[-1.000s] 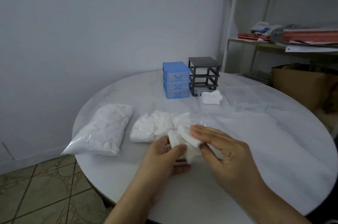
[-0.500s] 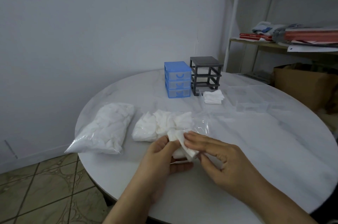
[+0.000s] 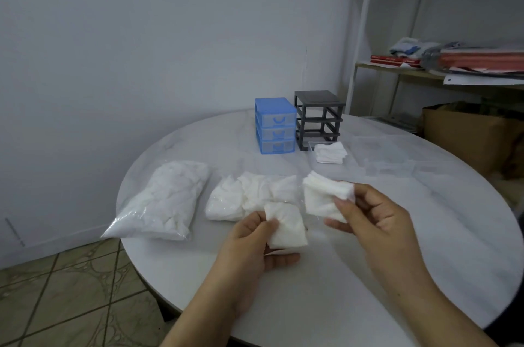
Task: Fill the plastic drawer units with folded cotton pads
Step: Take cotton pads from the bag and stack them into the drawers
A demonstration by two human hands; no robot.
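Two hands, two pads — the right hand (image 3: 377, 219) pinches a folded cotton pad (image 3: 323, 199) between thumb and fingertips, lifted clear of the table, while the left hand (image 3: 255, 244) grips a second pad (image 3: 286, 229) low and close to the body. The drawer (image 3: 330, 152) that already holds a small stack of folded pads sits straight ahead of the right hand, further up the table and just in front of the dark frame (image 3: 319, 120) whose slots stand empty. So the right hand is clearly the nearer one; its pad hangs with its longer side running roughly up and down from the fingers, and by my reading it wants laying flat onto that stack. The blue drawer unit (image 3: 275, 125) stands just left of the dark frame, all three drawers pushed in. More clear drawers seem to lie to the right of the stack, though they are hard to make out. On the round white table (image 3: 425, 247) — an opened bag of pads (image 3: 249, 196) just beyond the left hand, a fuller bag (image 3: 167, 202) further left near the edge. Beyond: a plain wall, a shelf (image 3: 425, 71) with red folders, a cardboard box (image 3: 467, 134), tiled floor.
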